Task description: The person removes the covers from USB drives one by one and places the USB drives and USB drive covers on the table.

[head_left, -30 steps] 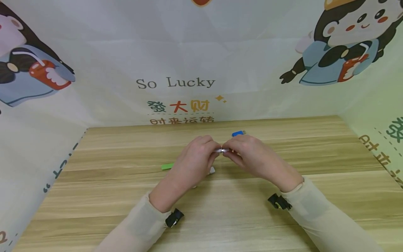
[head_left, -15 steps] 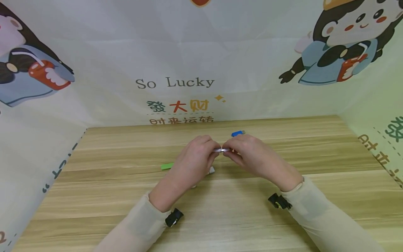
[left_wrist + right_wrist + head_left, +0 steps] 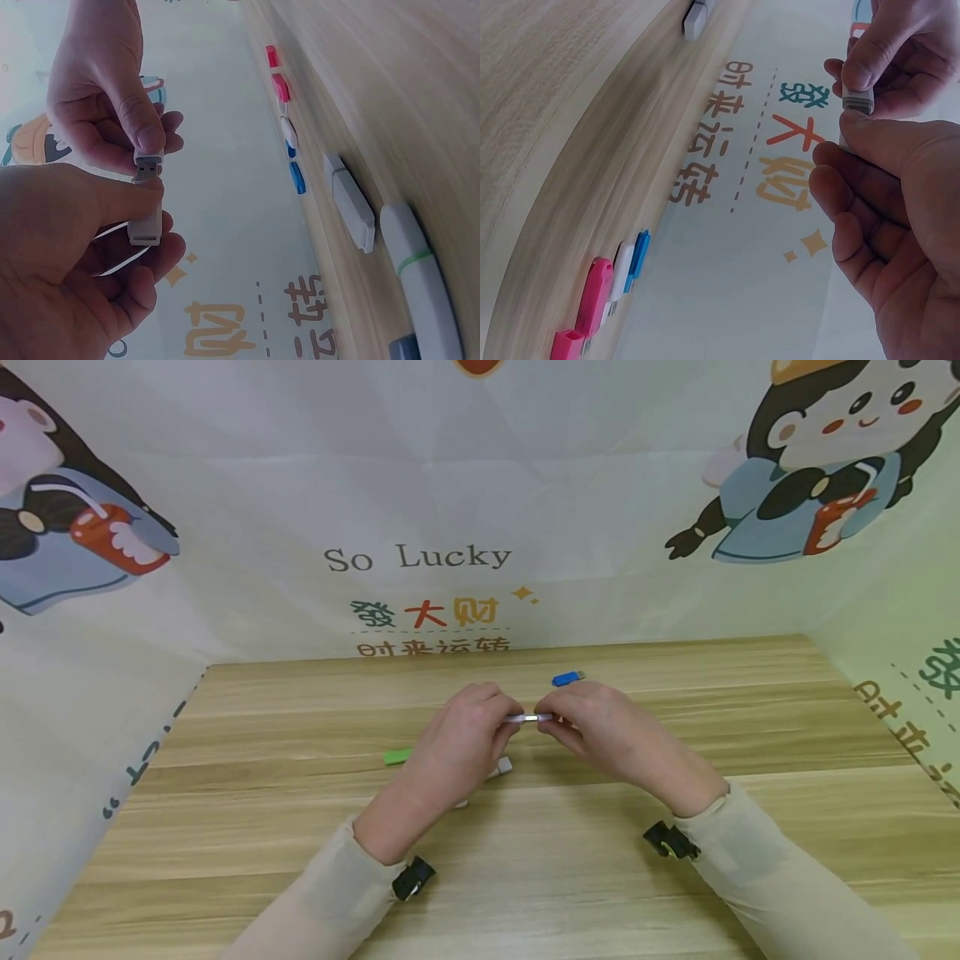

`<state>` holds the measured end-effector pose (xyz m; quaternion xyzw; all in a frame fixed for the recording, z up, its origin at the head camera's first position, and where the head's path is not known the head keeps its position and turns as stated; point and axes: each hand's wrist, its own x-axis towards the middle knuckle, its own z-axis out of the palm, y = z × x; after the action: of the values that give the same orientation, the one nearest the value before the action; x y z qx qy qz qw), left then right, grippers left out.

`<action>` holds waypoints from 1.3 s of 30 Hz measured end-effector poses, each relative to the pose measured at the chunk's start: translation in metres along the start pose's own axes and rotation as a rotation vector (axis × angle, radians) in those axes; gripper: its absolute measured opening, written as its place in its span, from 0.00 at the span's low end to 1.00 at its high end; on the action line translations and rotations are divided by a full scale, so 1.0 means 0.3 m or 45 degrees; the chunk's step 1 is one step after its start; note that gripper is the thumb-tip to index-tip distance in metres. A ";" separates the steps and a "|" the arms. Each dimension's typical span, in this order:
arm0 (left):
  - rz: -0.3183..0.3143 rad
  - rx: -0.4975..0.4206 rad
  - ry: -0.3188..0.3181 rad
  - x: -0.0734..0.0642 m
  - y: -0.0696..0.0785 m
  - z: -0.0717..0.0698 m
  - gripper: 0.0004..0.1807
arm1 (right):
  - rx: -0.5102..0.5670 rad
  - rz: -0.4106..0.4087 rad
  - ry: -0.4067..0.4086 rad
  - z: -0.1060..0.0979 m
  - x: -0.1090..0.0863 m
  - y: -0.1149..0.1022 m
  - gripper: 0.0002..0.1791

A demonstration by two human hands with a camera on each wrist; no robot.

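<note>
My left hand (image 3: 460, 737) pinches the white body of a USB stick (image 3: 145, 225) between thumb and fingers. The right hand (image 3: 606, 731) pinches the stick's white cap (image 3: 148, 159) at the opposite end. Between the two pieces a short length of metal plug (image 3: 145, 172) shows in the left wrist view. Both hands are held up close together over the middle of the table. From the right wrist view, the fingertips cover most of the stick.
A blue USB stick (image 3: 567, 678) lies behind my right hand. Pink (image 3: 595, 296) and white (image 3: 621, 270) sticks lie near it in the right wrist view. A green piece (image 3: 397, 757) and a white stick (image 3: 350, 201) lie near my left hand. A printed sheet (image 3: 450, 510) stands behind.
My right hand has shifted slightly to the right, away from the left one. The gap between the fingertips is wider, and more of the USB stick shows there.
</note>
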<state>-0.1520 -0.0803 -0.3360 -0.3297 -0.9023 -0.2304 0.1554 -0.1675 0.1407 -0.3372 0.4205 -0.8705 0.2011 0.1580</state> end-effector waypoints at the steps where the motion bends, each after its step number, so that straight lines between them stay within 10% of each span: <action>1: 0.001 -0.001 0.002 0.000 -0.001 0.000 0.03 | -0.003 0.003 -0.001 0.000 -0.001 0.001 0.03; 39: -0.151 0.025 -0.079 0.082 -0.068 0.048 0.05 | -0.048 0.127 -0.068 -0.066 -0.105 0.063 0.05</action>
<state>-0.1857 -0.0738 -0.3440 -0.2810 -0.9268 -0.2200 0.1168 -0.1618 0.1819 -0.3382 0.3786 -0.8980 0.1809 0.1323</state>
